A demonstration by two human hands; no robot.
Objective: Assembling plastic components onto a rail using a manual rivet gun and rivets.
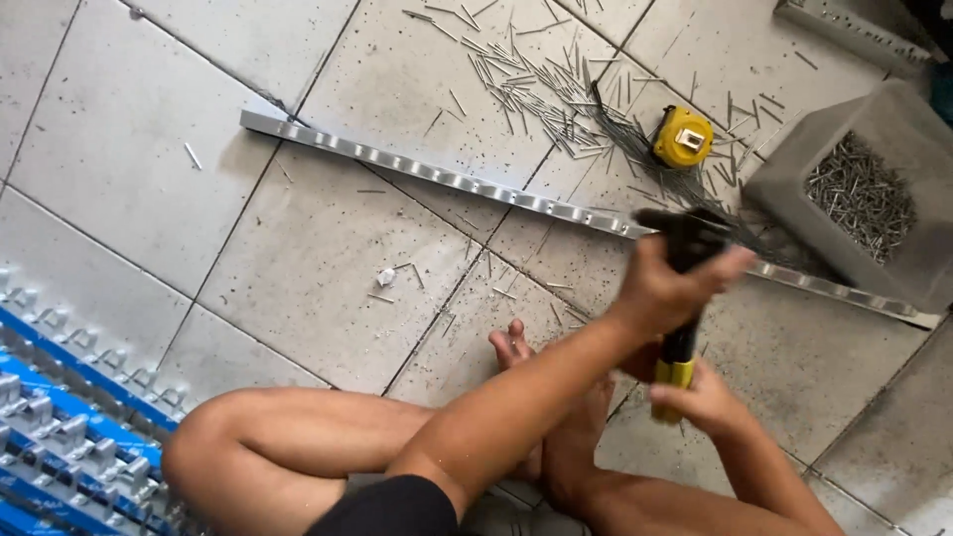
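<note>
My left hand (667, 290) is closed around the black head of a hand tool (683, 298) with a black and yellow handle, held upright over my crossed legs. Lower down, my right hand (701, 399) grips the yellow end of that handle. The tool's head is blurred with motion. Just beyond it a long perforated metal strip (447, 179) lies slantwise across the tiled floor. My bare foot (511, 347) rests on the floor beside the tool.
Many thin metal pins (526, 79) lie scattered on the tiles at the top, around a yellow tape measure (683, 136). A grey box (794, 164) full of pins stands at the right. Blue and silver metal parts (60, 427) are stacked at the bottom left.
</note>
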